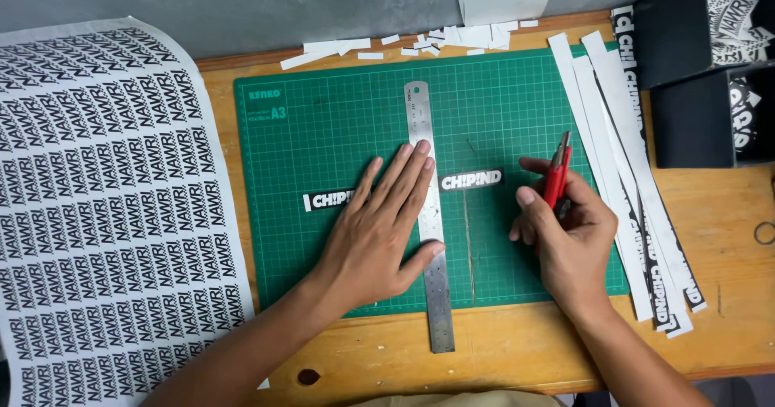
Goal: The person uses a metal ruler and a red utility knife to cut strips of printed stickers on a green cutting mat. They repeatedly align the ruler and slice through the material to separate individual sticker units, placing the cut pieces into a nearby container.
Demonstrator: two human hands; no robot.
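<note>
Steel ruler (428, 213) lies upright on the green cutting mat (517, 92), pinned under the left hand (379, 229), which is spread flat, fingers on the ruler. A black label strip (471, 180) sits just right of the ruler, between both hands; another strip (327, 200) is partly hidden under the left hand. The right hand (565, 229) is curled around a red cutter (555, 177), near the strip; its blade tip is hard to make out.

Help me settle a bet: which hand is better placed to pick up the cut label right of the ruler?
Likely the right hand: beside the label, though holding a red knife. The left hand presses the ruler.
</note>
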